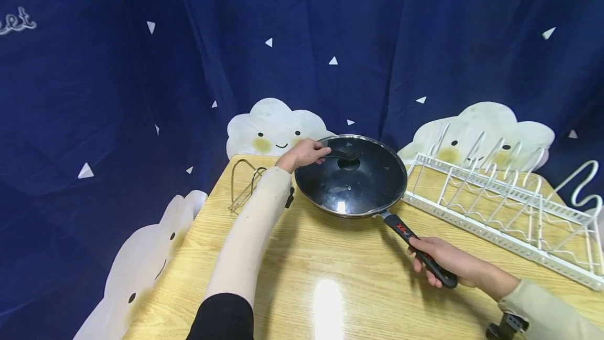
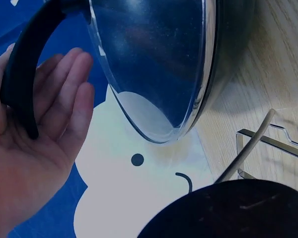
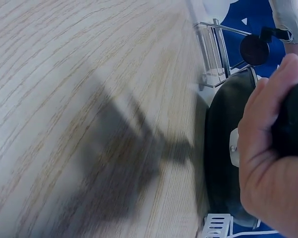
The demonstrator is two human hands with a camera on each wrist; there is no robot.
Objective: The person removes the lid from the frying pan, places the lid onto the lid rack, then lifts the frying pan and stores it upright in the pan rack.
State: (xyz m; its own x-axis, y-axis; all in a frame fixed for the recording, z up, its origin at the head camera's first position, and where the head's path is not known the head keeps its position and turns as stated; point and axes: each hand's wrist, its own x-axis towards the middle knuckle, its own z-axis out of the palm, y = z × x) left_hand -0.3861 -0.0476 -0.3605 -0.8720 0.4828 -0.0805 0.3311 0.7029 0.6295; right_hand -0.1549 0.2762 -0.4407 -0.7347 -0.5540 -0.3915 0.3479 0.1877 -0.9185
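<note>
A black frying pan is at the far middle of the table, with a dark glass lid over it. My left hand holds the lid's curved black knob handle; in the left wrist view it lies between thumb and loosely curled fingers. With the right hand I grip the pan's long black handle, which slants toward the near right. In the right wrist view the right hand covers most of that handle. Whether the pan's base touches the table cannot be seen.
To the right stands a white wire dish rack with several upright loops. A small metal wire stand is left of the pan, near the table's left edge. Behind the wooden table hang a blue curtain and white cloud cutouts.
</note>
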